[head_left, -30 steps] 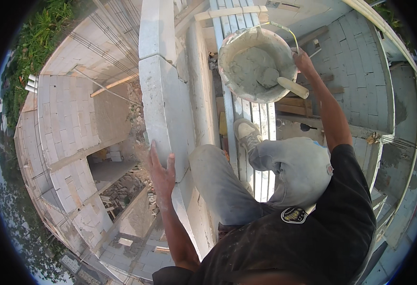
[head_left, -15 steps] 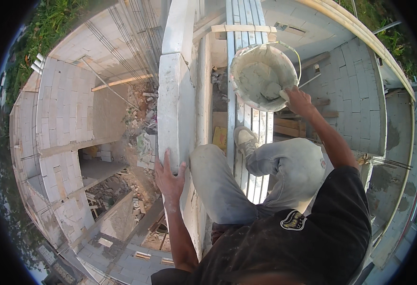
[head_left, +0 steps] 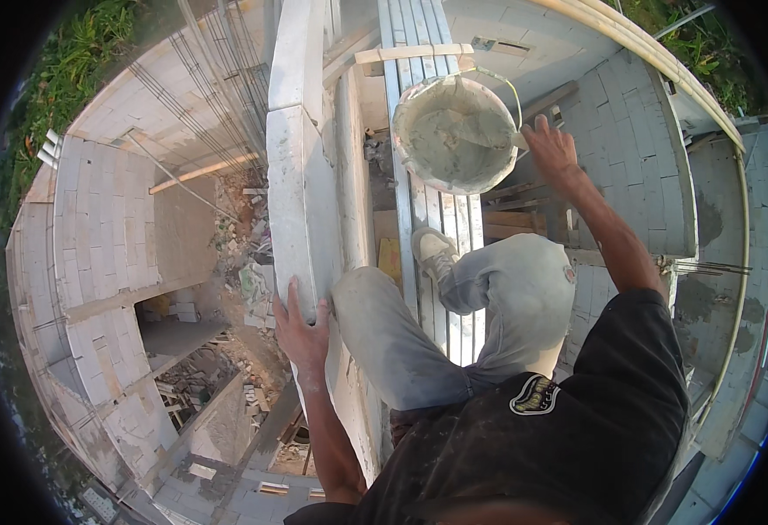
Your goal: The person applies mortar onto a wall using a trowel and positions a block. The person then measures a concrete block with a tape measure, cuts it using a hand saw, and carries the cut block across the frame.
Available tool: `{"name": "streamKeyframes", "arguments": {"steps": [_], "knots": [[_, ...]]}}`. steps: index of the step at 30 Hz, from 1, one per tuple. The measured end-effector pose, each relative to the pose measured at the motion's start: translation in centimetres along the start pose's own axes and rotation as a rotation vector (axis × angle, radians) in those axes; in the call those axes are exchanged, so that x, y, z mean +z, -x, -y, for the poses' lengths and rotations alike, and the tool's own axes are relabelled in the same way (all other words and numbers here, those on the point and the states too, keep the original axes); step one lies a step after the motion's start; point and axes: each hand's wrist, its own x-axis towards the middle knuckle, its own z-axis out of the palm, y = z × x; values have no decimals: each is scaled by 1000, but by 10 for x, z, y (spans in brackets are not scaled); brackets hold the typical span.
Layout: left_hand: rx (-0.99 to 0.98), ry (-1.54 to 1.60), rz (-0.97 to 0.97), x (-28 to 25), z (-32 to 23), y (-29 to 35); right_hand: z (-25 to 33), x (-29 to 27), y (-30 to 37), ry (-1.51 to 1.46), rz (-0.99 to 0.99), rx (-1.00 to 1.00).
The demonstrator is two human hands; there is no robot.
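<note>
The right hand [head_left: 552,150] seemed closed on the handle of a trowel [head_left: 520,140] at the rim of the mortar bucket [head_left: 419,105], though fingers hid much of it. The left hand [head_left: 303,339] lay spread against the pale block wall [head_left: 301,197], gripping nothing. The bucket stood on metal beams [head_left: 441,262] beside the wall; a hard sideways pull could have tipped it off them
</note>
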Motion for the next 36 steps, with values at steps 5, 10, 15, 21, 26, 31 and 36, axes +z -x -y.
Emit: {"name": "streamKeyframes", "arguments": {"steps": [5, 10, 15, 21, 26, 31, 36], "knots": [[11, 1, 5, -2, -1, -1, 12, 7, -3, -53, 14, -32], [39, 212, -30, 3, 5, -24, 23, 35, 10, -80, -69, -85], [25, 237, 25, -5, -31, -74, 30, 28, 3, -92, 120, -69], [77, 261, 67, -4, -26, -98, 32, 38, -8, -124, 3, -40], [62, 245, 42, 9, -24, -94, 49, 41, -2, -259, 185, -100], [-75, -22, 41, 6, -49, -113, 53, 42, 1, -305, 206, -94], [-144, -32, 101, 3, -61, -131, 65, 13, -4, -368, 79, -113]]}}
